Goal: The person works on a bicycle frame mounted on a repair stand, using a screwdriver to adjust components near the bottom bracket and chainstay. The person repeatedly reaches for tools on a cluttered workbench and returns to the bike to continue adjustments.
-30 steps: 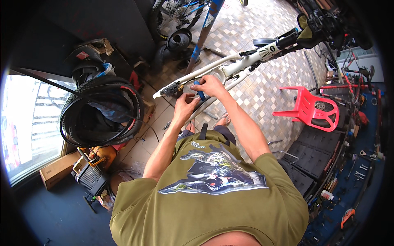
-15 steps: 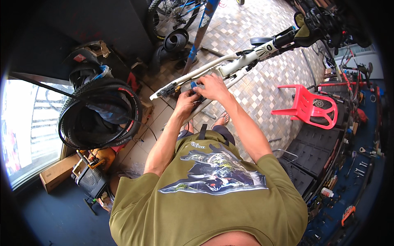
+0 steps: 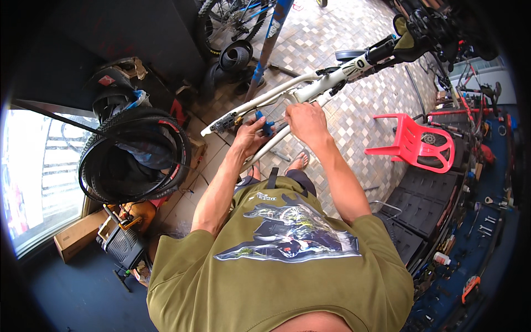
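Your left hand [image 3: 249, 138] gripped a blue tool [image 3: 264, 124] between thumb and fingers, beside the white frame [image 3: 326, 84]. Your right hand [image 3: 307, 123] was curled near the frame, fingertips drawn together; whether they pinched anything could not be told. A red chair [image 3: 408, 139] was well apart, to your right; tyres [image 3: 180, 152] were piled to your left.

Red plastic chair [image 3: 404, 138], one, at right; floor [image 3: 357, 130], patterned with small tiles; black tyres [image 3: 141, 119], heaped at left, near a bright window [image 3: 50, 166]; cardboard box [image 3: 77, 238], brown, below them; bicycle wheel [image 3: 239, 29], at top; spanners [image 3: 487, 228], white bottle [image 3: 441, 258] and orange-handled tool [image 3: 470, 289], far right.
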A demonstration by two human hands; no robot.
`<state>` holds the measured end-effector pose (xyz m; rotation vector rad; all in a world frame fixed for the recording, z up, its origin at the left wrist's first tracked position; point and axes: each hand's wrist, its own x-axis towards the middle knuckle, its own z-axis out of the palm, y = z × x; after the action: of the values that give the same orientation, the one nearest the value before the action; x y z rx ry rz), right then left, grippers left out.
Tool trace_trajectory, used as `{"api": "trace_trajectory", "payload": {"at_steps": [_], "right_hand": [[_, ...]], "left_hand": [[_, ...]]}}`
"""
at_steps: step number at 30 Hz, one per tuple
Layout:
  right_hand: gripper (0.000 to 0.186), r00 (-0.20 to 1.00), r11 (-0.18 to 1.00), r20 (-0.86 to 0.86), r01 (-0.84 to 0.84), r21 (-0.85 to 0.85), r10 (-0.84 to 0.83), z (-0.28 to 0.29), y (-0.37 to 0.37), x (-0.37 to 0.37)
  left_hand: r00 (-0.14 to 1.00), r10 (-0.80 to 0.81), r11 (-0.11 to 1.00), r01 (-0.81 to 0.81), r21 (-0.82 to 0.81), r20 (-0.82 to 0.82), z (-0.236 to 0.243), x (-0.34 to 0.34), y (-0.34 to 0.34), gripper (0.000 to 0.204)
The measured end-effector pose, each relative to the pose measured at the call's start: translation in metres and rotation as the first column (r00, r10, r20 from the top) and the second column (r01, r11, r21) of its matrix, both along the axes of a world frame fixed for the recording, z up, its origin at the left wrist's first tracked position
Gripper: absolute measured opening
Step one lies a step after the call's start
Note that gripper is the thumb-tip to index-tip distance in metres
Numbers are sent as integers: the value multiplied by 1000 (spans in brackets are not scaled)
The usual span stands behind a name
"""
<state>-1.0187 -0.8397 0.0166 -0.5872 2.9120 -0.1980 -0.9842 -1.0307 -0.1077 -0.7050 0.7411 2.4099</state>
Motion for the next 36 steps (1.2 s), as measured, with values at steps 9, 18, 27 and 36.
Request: {"api": "trace_trajectory", "payload": {"at_steps": [9,18,27,36], "right_hand": [[48,834,826,544,238,-512,97,12,-18,3],[49,844,987,533,130,-99,-58,-49,-31,-19],[42,879,973,456,207,-102,-139,-55,-42,-9],[50,988,992,128,97,-85,-86,-55,-51,14]], "left_hand": [[974,-164,985,155,-72,-159,-25,-14,-21,35],[827,-432,898,358,-256,-359,-41,-32,-39,36],[841,-446,860,309,-406,-305,-47,-29,-47,33],[925,-274,926,179,-333,-263,-33,-15,-24,32]]}}
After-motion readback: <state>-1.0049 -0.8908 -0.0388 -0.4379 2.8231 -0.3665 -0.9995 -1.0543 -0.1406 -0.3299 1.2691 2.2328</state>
